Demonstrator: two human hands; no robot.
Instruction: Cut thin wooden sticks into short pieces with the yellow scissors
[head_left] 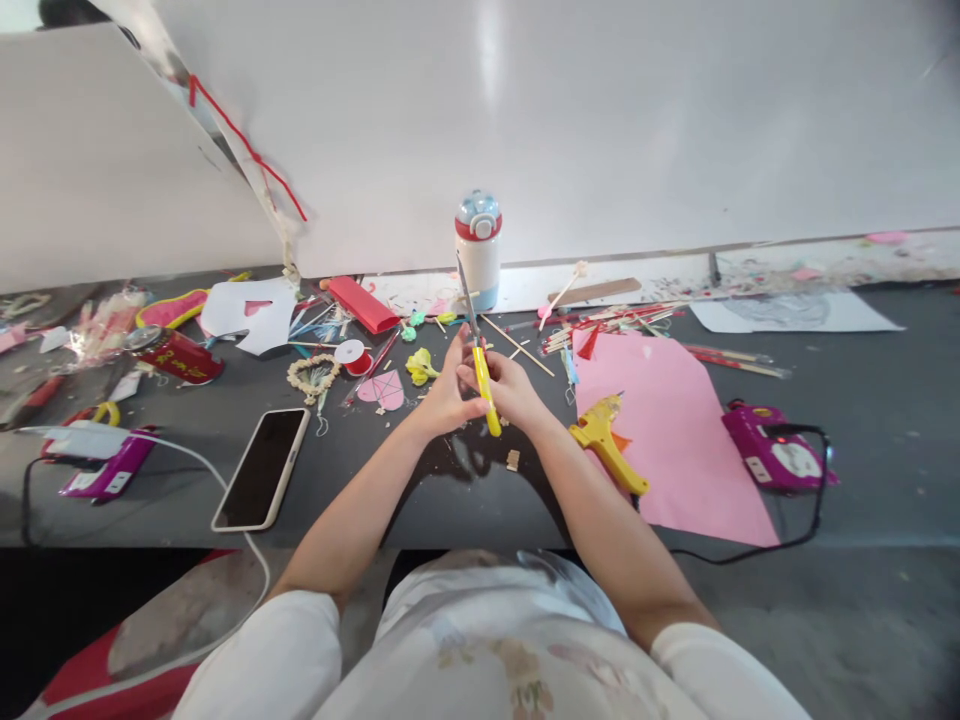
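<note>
Over the middle of the dark table (pixel 450 500), my right hand (pixel 514 390) is closed round the yellow handles of a pair of scissors (pixel 484 385), whose blades point up and away. My left hand (pixel 448 392) is right beside it with fingers bent near the blades, pinching something too small to make out. A small tan scrap (pixel 513 460) lies on the table just below my hands.
A yellow glue gun (pixel 606 440) lies on a pink paper sheet (pixel 675 440) to the right, beside a magenta device (pixel 776 455) with a black cable. A phone (pixel 262 468) lies left. A white bottle (pixel 478 245), sticks, ribbon and paper cut-outs crowd the back.
</note>
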